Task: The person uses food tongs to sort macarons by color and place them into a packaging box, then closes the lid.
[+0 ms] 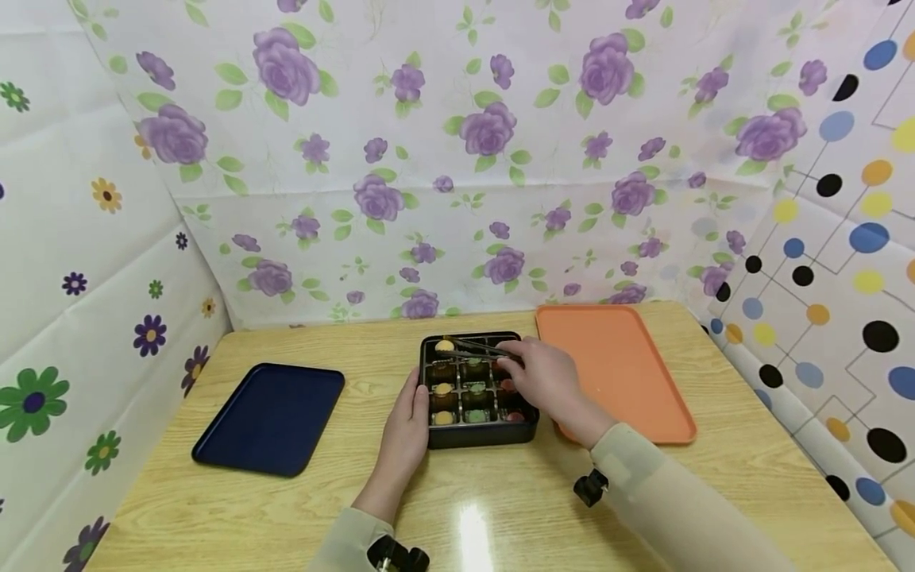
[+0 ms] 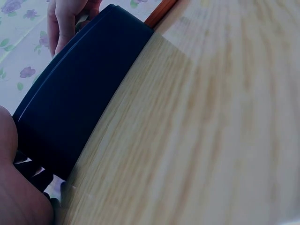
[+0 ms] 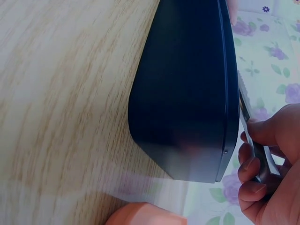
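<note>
A black box (image 1: 477,438) divided into compartments sits mid-table, holding small round yellow, green and pink sweets. My left hand (image 1: 404,433) rests flat against the box's left side, fingers straight. Over the box's right half, my right hand (image 1: 546,376) grips metal tongs (image 1: 477,345) whose tips reach a yellow sweet (image 1: 445,345) in the far left compartment. In the right wrist view, the fingers (image 3: 262,150) curl round the tongs (image 3: 251,138) above the box's dark wall (image 3: 187,93). The left wrist view shows the box wall (image 2: 79,98) from the side.
A dark blue tray (image 1: 272,417) lies to the left on the wooden table (image 1: 500,508). An orange tray (image 1: 615,369) lies right of the box, partly under my right forearm. Patterned sheets wall in the table at the back and both sides.
</note>
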